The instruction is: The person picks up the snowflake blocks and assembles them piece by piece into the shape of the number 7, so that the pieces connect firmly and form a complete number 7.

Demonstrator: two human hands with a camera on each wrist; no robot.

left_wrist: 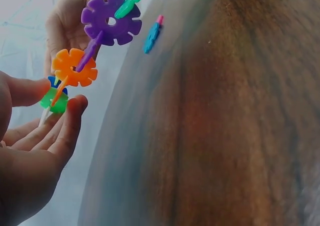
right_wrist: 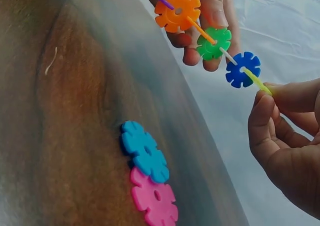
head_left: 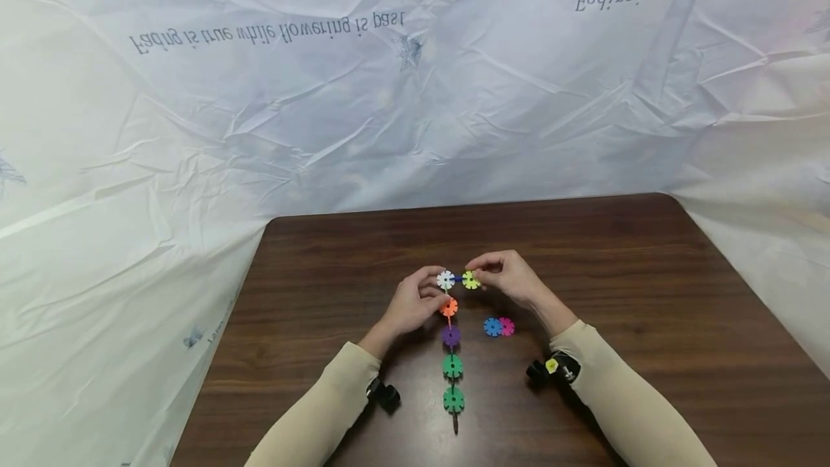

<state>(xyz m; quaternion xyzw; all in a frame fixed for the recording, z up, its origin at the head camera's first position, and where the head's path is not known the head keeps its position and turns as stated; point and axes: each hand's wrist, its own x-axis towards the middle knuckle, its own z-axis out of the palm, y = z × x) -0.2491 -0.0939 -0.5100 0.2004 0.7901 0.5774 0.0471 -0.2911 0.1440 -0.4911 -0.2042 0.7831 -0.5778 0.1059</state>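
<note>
A chain of notched plastic flower discs runs up the table's middle, then bends right. Its parts include green discs [head_left: 459,405], a purple disc [head_left: 451,337], an orange disc [left_wrist: 64,65] and a white disc [head_left: 441,282]. My left hand [head_left: 407,306] holds the chain near its bend, thumb and fingers about a small light-green disc [left_wrist: 59,105]. From there a blue disc [right_wrist: 235,77] leads to the yellow disc [right_wrist: 258,82] at the end. That yellow disc is pinched between thumb and forefinger of my right hand [head_left: 514,279].
On the brown wooden table [head_left: 311,258], a light-blue disc [right_wrist: 137,141] overlaps a pink disc [right_wrist: 150,201], below the right hand in the head view. Printed white sheeting [head_left: 363,121] hangs behind the table. Small black devices [head_left: 387,398] sit on both wrists.
</note>
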